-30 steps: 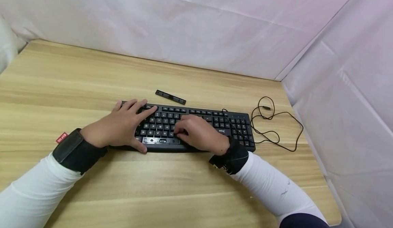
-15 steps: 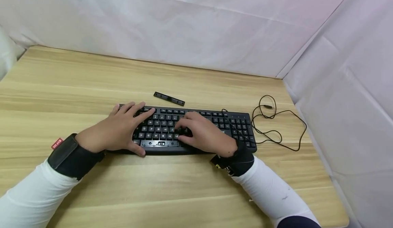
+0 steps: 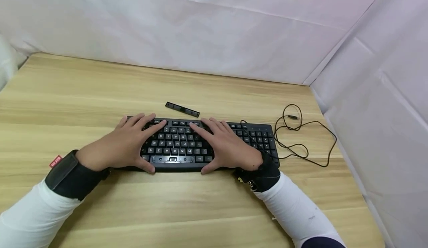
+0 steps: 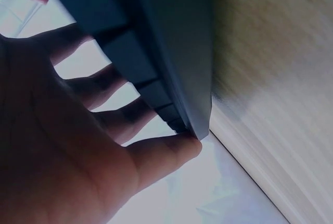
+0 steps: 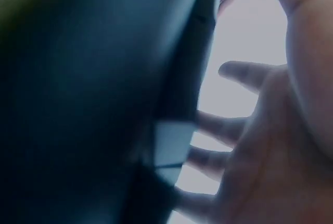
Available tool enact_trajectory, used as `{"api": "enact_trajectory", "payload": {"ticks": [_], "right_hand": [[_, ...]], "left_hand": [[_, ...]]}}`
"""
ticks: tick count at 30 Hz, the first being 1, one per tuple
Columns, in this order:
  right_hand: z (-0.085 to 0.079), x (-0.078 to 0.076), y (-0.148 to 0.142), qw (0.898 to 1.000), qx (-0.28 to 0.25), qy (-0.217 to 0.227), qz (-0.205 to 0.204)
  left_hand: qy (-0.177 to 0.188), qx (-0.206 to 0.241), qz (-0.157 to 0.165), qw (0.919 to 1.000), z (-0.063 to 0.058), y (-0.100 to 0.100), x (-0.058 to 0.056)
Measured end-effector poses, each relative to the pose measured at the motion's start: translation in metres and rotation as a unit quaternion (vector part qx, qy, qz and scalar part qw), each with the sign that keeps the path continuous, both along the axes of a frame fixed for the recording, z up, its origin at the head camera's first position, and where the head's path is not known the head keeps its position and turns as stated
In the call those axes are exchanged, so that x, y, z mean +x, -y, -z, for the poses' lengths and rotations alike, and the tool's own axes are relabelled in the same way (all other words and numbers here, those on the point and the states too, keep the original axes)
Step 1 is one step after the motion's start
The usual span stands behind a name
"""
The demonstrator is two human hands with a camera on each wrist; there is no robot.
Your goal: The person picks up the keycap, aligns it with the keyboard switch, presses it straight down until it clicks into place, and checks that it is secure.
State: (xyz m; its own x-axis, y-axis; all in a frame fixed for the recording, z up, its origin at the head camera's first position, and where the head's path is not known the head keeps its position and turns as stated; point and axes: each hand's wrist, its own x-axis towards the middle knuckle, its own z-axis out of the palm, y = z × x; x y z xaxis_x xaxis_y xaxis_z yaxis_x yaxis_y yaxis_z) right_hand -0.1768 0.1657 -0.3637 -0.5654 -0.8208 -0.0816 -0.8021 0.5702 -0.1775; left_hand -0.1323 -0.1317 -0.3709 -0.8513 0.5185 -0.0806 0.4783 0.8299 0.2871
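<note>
A black keyboard [image 3: 177,137] lies lengthwise on the wooden table. Over its left end spreads my left hand [image 3: 128,142], the thumb at the front edge and the fingers reaching the back edge. My right hand [image 3: 230,148] spans the part right of the middle, its fingers splayed and its thumb by the front edge. Between the two thumbs, the space bar's slot [image 3: 172,159] shows a bare shiny bed with a small switch in it. Behind the keyboard rests a long black keycap [image 3: 182,109], ribbed side up. Both wrist views show straight, spread fingers along the keyboard's side.
On the right, a thin black cable lies in loops, its plug [image 3: 292,117] among them; part of it crosses the number keys. White cloth [image 3: 187,29] hangs behind the table [image 3: 100,81] and along its right side.
The right hand's curled fingers have left the keys near the slot and spread out, and the hand has shifted right. The left hand keeps its place on the keyboard. The view has shifted slightly.
</note>
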Motion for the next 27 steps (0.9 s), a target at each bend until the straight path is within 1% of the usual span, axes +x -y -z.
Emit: {"api": "enact_trajectory", "payload": {"ticks": [2,6,9,13,16,19,22,24,26,27], "right_hand": [[0.0,0.0,0.0,1.0,0.004,0.001,0.007],[0.001,-0.002,-0.001,1.0,0.014,-0.018,0.017],[0.003,-0.002,-0.001,0.999,0.021,-0.03,0.019],[0.006,-0.002,-0.002,0.999,0.03,-0.032,0.021],[0.007,-0.002,-0.002,0.999,0.028,-0.036,0.023],[0.008,-0.003,-0.001,0.999,0.028,-0.038,0.02],[0.009,-0.003,0.0,0.999,0.03,-0.037,0.012],[0.01,-0.002,0.001,0.999,0.034,-0.04,0.011],[0.01,-0.003,0.001,0.998,0.032,-0.044,0.013],[0.01,-0.003,0.001,0.998,0.031,-0.047,0.015]], "left_hand": [[0.0,0.003,-0.001,1.0,0.0,0.0,0.001],[-0.01,0.007,-0.004,0.9999,0.0,-0.001,0.002],[-0.01,0.006,-0.006,0.9999,0.001,-0.001,0.002],[-0.006,0.011,-0.007,0.9999,0.005,-0.003,0.003],[-0.01,0.013,-0.005,0.9999,0.005,-0.004,0.003],[0.008,-0.001,0.001,1.0,0.001,-0.004,0.001],[0.047,-0.019,0.007,0.9987,-0.01,-0.004,-0.006],[0.063,-0.029,0.011,0.9975,-0.019,-0.006,-0.016],[0.056,-0.036,0.019,0.9976,-0.027,-0.009,-0.029],[0.044,-0.04,0.023,0.998,-0.03,-0.011,-0.036]]}}
